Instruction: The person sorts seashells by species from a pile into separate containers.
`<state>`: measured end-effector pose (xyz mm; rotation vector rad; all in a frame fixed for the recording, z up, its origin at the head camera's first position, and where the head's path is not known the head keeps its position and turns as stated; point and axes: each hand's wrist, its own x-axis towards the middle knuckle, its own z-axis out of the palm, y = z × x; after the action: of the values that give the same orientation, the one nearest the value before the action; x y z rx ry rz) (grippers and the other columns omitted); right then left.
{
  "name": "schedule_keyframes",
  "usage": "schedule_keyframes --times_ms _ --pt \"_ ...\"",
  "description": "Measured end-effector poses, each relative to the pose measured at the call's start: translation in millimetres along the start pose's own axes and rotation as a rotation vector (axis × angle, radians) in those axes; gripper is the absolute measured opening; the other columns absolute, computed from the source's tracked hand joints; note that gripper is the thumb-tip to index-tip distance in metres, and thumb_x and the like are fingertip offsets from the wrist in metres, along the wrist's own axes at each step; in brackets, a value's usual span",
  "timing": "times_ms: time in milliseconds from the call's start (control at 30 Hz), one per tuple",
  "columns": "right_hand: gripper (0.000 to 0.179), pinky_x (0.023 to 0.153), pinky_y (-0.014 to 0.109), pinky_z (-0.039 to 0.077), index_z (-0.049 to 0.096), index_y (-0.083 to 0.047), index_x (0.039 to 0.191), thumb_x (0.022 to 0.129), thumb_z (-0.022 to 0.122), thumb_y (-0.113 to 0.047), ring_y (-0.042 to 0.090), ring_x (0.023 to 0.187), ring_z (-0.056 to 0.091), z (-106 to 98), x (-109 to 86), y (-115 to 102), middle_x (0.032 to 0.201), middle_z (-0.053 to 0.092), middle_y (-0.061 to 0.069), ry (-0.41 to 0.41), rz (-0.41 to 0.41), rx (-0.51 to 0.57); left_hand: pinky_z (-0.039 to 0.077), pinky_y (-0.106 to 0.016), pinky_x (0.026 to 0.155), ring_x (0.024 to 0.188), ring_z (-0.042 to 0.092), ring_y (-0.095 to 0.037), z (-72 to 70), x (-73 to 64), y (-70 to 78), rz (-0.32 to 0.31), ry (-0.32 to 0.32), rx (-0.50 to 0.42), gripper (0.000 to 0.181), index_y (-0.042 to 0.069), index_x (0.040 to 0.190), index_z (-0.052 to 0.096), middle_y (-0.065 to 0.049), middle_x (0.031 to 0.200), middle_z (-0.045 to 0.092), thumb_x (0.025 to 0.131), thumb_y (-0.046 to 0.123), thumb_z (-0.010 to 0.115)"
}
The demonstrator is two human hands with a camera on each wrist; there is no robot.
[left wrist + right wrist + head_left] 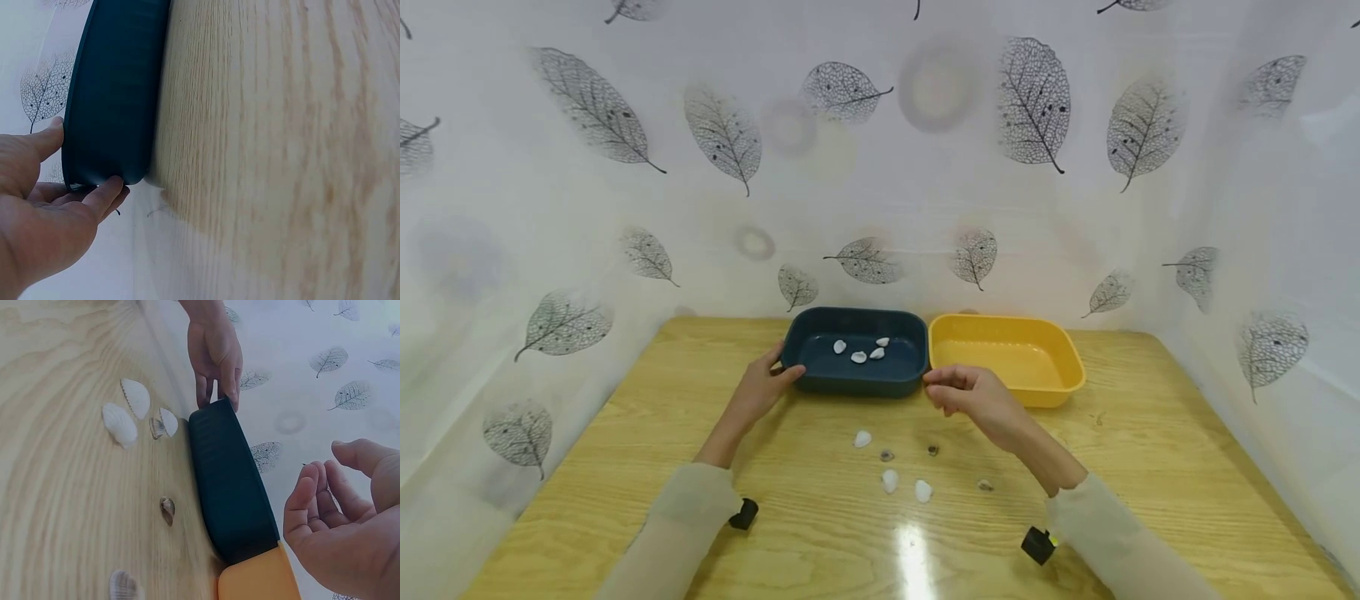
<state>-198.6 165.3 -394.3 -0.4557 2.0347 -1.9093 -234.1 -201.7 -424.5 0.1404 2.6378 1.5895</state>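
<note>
A dark blue box [853,387] holds several white shells [858,357]. My left hand [762,390] grips its left end, thumb at the rim and fingers against the outer wall, as the left wrist view also shows [59,219]. Near the corner where this box meets a yellow box [1045,398] is my right hand [973,400], its fingers loosely curled. In the right wrist view, the thumb of the right hand [350,519] stands apart from the fingers, with nothing seen between them.
Three white shells [923,491] lie on the wooden table [820,533] in front of the boxes. Among them are small brownish shells, one a spiral shell [167,510]. A pale leaf-patterned curtain [880,183] hangs behind and along both sides.
</note>
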Motion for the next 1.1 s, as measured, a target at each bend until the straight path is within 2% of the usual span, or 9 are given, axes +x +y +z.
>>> schedule_keyframes --times_ms 200,467,700,833,933,1100 --pt "0.024 0.078 0.029 0.055 0.066 0.003 0.122 0.103 0.065 -0.012 0.027 0.09 0.059 -4.0 -11.6 4.5 0.101 0.068 0.005 -0.02 0.021 -0.019 0.043 -0.055 0.112 0.146 0.035 -0.047 -0.5 -1.5 1.7 0.002 -0.012 -0.004 0.077 -0.002 0.164 0.014 -0.025 0.168 0.017 0.108 0.025 0.059" --pt "0.029 0.077 0.027 0.055 0.065 0.008 0.124 0.102 0.066 -0.011 0.019 0.089 0.061 -5.2 -24.0 9.8 0.105 0.068 0.006 -0.046 0.016 -0.032 0.043 -0.055 0.112 0.146 0.034 -0.047 -1.4 -2.0 1.3 0.005 -0.02 0.0 0.077 -0.003 0.163 0.013 -0.025 0.168 0.015 0.108 0.025 0.059" --pt "0.037 0.078 0.026 0.055 0.059 0.016 0.127 0.101 0.066 -0.009 0.016 0.091 0.062 -3.4 -34.7 15.2 0.113 0.066 0.021 -0.074 0.031 -0.04 0.042 -0.055 0.112 0.146 0.034 -0.047 -0.9 0.0 -0.4 0.004 -0.019 0.016 0.077 -0.004 0.163 0.013 -0.026 0.168 0.015 0.108 0.025 0.058" --pt "0.043 0.077 0.026 0.056 0.055 0.02 0.13 0.1 0.067 -0.01 0.016 0.093 0.064 -0.4 -40.0 18.8 0.117 0.065 0.026 -0.088 0.039 -0.055 0.042 -0.055 0.112 0.146 0.034 -0.048 -1.0 0.4 -0.2 0.008 -0.016 0.018 0.078 -0.004 0.163 0.014 -0.026 0.168 0.016 0.108 0.027 0.059" --pt "0.043 0.082 0.027 0.058 0.056 0.02 0.129 0.099 0.068 -0.008 0.018 0.097 0.066 3.0 -43.9 22.4 0.119 0.065 0.027 -0.098 0.052 -0.053 0.042 -0.055 0.112 0.146 0.034 -0.048 -1.2 0.1 -0.2 0.014 -0.016 0.011 0.078 -0.004 0.163 0.013 -0.026 0.168 0.015 0.108 0.026 0.059" --pt "0.034 0.081 0.024 0.057 0.064 0.014 0.125 0.098 0.069 -0.006 0.021 0.098 0.065 9.8 -48.7 30.5 0.117 0.068 0.026 -0.135 0.023 -0.179 0.042 -0.056 0.112 0.146 0.033 -0.049 -1.5 -0.9 -0.5 0.014 -0.027 -0.004 0.078 -0.004 0.163 0.012 -0.026 0.168 0.014 0.108 0.024 0.059"
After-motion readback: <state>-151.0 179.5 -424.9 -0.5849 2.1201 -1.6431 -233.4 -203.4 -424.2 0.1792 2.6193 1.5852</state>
